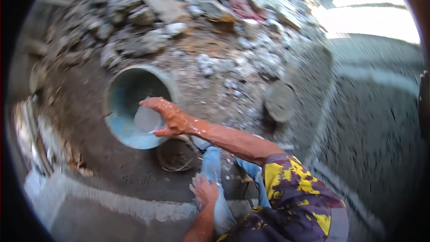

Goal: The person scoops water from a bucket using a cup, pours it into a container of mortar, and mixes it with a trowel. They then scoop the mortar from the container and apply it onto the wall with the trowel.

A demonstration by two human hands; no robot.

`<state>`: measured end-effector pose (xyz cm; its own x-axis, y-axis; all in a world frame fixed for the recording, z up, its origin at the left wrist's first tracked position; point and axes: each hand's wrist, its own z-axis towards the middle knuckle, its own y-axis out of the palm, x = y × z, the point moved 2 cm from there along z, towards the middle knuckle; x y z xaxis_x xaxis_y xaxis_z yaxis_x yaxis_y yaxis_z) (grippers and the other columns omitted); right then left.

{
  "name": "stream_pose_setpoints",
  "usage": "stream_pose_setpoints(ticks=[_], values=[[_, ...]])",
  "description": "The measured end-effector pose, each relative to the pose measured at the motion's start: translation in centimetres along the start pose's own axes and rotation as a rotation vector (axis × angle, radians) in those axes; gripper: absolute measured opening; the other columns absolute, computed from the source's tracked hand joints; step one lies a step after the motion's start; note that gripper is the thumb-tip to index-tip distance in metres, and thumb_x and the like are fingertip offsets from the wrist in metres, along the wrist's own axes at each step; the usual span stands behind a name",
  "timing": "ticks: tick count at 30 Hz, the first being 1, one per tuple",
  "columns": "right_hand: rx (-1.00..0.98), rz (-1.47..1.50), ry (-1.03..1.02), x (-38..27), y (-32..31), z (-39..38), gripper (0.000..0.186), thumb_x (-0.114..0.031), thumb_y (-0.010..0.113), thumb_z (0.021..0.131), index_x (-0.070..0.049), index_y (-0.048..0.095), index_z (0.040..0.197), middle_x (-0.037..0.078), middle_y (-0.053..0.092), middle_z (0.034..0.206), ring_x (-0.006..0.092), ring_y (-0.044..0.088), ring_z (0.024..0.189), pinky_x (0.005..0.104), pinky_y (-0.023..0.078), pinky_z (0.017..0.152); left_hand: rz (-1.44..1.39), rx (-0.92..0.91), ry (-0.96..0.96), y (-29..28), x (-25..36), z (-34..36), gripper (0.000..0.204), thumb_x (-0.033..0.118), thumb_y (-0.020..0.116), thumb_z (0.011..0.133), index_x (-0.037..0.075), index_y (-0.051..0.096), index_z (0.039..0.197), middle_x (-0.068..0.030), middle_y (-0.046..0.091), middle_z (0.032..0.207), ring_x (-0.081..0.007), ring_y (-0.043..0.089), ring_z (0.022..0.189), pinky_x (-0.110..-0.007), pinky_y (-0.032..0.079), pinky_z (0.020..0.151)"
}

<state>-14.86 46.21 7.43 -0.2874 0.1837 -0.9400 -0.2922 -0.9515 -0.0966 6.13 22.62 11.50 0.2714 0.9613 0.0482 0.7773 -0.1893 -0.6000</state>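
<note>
My right hand, wet and shiny, reaches left over the mouth of a large light-blue tub. Its thumb and fingers grip the sides of a small round grey container, whose flat circular face shows. I cannot tell whether that face is its base or its filled top. The tub's inside is dark and partly hidden by the hand. Down by my jeans, my left hand lies on my left leg with its fingers apart, holding nothing. A dark bucket with a thin wire handle stands between the tub and my legs.
Beyond the tub lies a heap of broken stones with a plank and red cloth. A round grey-topped bucket stands on the right. Wet-looking grey mortar spreads further right. A concrete ledge runs along the near left.
</note>
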Motion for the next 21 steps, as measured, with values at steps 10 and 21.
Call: stream_pose_setpoints(ticks=[10,21], values=[[0.637,-0.565,0.619,-6.7,-17.0,-32.9,0.076,-0.025,0.083,0.065,-0.005,0.045,0.128,0.018,0.061,0.116,0.0346,0.062,0.106,0.0416,0.051,0.091,0.176,-0.033,0.135,4.3,1.8,-2.6,0.051,0.027,0.06,0.085,0.006,0.053,0.131,-0.0146,0.044,0.143,-0.0305,0.035,0.136,-0.051,0.02,0.114],[0.743,-0.809,1.293,-4.1,-25.7,-53.5,0.068,-0.029,0.077,0.069,0.001,0.047,0.123,0.028,0.063,0.106,0.0429,0.064,0.095,0.0468,0.051,0.082,0.287,-0.007,0.209,7.2,1.7,-3.6,0.05,0.028,0.055,0.088,0.005,0.051,0.132,-0.0155,0.043,0.143,-0.032,0.032,0.137,-0.054,0.018,0.114]])
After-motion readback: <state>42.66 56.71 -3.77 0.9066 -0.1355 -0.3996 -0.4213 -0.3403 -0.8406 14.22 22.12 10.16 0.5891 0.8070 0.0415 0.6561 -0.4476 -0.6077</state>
